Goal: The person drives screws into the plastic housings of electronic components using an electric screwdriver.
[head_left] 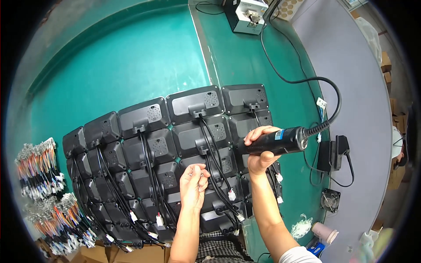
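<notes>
My right hand (262, 163) is wrapped round a black electric screwdriver (287, 141) with a blue label, lying nearly level over the right-hand housings. A thick black cord (335, 94) leaves its right end; its left tip is hard to make out against the black parts. Fingers curled in a pinch, my left hand (193, 180) hovers above the middle rows; a tiny glint shows at the fingertips, too small to name. Beneath both hands, rows of black plastic display housings (182, 105) lie back side up, with black cables (147, 162) ending in white connectors (232, 194).
Bundles of multicoloured wire harnesses (41, 168) are piled at the left. A boxy device (247, 17) stands at the far edge. On the right are a black power adapter (329, 155), a small fan (330, 200) and a pinkish spool (324, 232). Cardboard boxes (94, 254) sit below the near edge.
</notes>
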`<action>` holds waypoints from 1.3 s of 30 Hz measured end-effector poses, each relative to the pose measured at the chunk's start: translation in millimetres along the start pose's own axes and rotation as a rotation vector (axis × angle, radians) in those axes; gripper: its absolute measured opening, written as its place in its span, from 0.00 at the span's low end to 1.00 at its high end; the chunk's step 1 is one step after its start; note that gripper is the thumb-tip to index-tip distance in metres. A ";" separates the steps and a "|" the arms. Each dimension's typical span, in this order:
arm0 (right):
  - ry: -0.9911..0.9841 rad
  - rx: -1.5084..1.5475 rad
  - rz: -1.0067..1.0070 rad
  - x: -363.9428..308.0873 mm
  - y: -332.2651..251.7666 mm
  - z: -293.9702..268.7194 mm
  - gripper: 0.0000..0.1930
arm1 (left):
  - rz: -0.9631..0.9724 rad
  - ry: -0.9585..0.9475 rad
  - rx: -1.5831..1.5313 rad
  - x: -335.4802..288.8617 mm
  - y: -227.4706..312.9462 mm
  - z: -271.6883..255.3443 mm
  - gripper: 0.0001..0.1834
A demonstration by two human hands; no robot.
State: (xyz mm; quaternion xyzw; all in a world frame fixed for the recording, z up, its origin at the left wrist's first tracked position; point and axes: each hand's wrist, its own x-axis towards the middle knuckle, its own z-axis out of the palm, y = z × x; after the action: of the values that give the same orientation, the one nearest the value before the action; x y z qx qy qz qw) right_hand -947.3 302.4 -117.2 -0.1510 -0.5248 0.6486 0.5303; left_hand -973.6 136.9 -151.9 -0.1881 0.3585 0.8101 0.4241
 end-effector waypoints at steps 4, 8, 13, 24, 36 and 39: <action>-0.055 -0.087 -0.008 -3.3 6.8 3.0 0.37 | -0.009 -0.027 -0.009 0.6 -1.0 -2.0 0.09; -0.134 -0.085 -0.015 -5.7 11.0 3.7 0.38 | -0.013 -0.021 -0.010 0.9 1.1 0.4 0.09; -0.136 -0.072 -0.036 -5.7 6.0 4.3 0.36 | -0.001 -0.064 -0.007 -0.2 1.3 1.3 0.09; 0.071 0.229 0.080 2.8 -48.9 16.3 0.32 | 0.036 -0.054 0.008 -15.3 -0.3 2.0 0.11; 0.074 0.328 0.088 -21.2 -70.5 15.6 0.33 | -0.068 -0.049 0.045 -36.6 -6.3 26.2 0.11; 0.094 0.338 0.094 -22.7 -70.8 13.6 0.33 | -0.060 -0.044 0.033 -37.8 -10.2 27.0 0.11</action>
State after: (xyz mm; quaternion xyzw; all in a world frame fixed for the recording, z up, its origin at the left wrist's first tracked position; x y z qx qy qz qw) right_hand -911.2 268.1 -60.3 -0.1144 -0.3754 0.7438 0.5411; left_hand -943.7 139.9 -115.1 -0.1738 0.3566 0.7949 0.4590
